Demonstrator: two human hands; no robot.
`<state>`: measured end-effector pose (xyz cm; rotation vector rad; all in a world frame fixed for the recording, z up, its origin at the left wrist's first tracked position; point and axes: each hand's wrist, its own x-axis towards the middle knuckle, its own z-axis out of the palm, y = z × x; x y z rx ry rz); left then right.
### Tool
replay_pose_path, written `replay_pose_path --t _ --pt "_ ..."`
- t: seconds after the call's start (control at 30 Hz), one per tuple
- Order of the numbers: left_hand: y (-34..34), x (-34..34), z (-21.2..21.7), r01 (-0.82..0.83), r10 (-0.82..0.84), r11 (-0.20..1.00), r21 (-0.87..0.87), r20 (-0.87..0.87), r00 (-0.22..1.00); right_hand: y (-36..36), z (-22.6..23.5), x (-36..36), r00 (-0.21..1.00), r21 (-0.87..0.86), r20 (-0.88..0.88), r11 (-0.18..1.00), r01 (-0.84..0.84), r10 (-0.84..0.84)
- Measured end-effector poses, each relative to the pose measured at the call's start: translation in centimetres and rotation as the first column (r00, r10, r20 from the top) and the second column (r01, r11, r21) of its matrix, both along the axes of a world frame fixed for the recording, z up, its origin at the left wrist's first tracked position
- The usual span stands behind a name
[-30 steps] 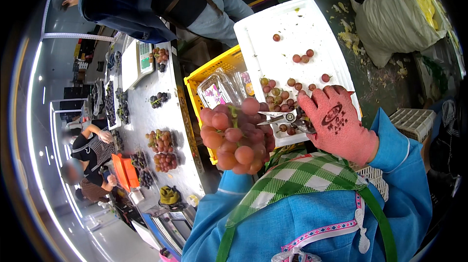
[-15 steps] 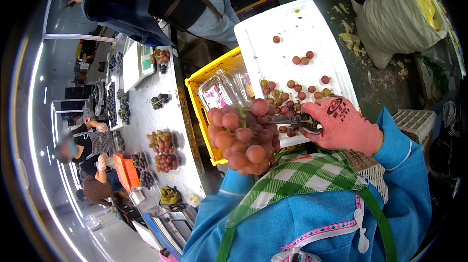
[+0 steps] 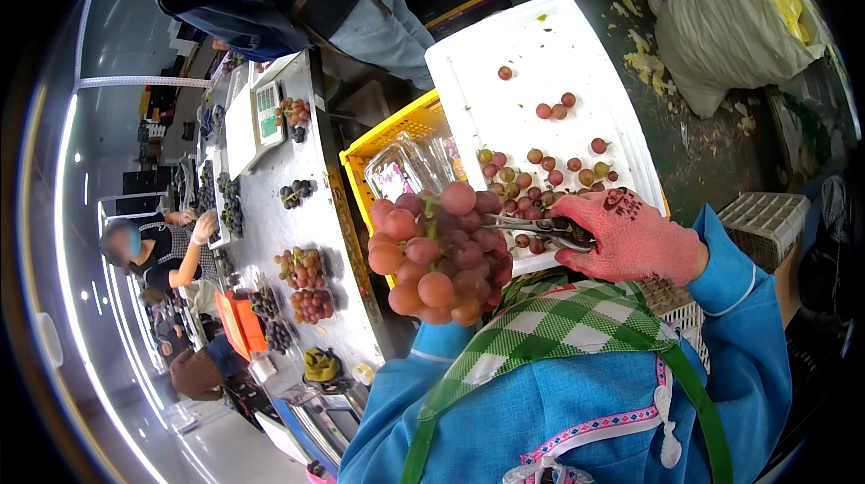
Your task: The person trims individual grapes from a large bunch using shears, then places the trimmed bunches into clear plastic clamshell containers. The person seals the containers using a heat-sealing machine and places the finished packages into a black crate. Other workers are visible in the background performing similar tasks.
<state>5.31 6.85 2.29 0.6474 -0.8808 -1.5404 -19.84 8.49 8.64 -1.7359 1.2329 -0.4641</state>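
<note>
Though the left grip's state is hidden, the right grip (image 3: 622,236) clasps scissors (image 3: 545,226) at bunched grapes (image 3: 432,259).

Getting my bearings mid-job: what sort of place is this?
Probably a fruit-packing room: a scale and several grape bunches share a metal table, and a yellow crate holds clear plastic boxes.

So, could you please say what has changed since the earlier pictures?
The right hand has closed around the scissors, drawing the blades closer together at the grape bunch and uncovering some loose grapes. The bunch stays raised; other loose grapes lie unmoved on the white tray.
</note>
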Motion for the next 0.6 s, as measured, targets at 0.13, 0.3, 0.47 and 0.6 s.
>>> replay_pose_path --t 0.13,0.3,0.47,0.6 --pt "-0.7 -0.7 0.0 0.027 -0.028 0.995 -0.096 -0.004 1.0 -0.1 0.3 0.2 1.0 0.019 -0.025 1.0 -0.018 0.018" --pt "-0.9 -4.6 -0.2 -0.283 0.227 0.921 -0.267 -0.22 0.949 -0.3 0.1 0.4 0.997 0.01 -0.076 0.999 -0.034 0.034" --pt "-1.3 -2.8 -0.1 -0.115 0.086 0.985 -0.132 -0.208 0.974 -0.4 -1.2 0.9 0.984 -0.216 -0.172 0.976 0.004 -0.042" --pt "-0.8 -1.5 0.9 0.001 0.017 0.995 0.104 -0.178 0.984 0.4 -2.8 2.3 0.933 -0.478 -0.276 0.875 0.077 -0.233"
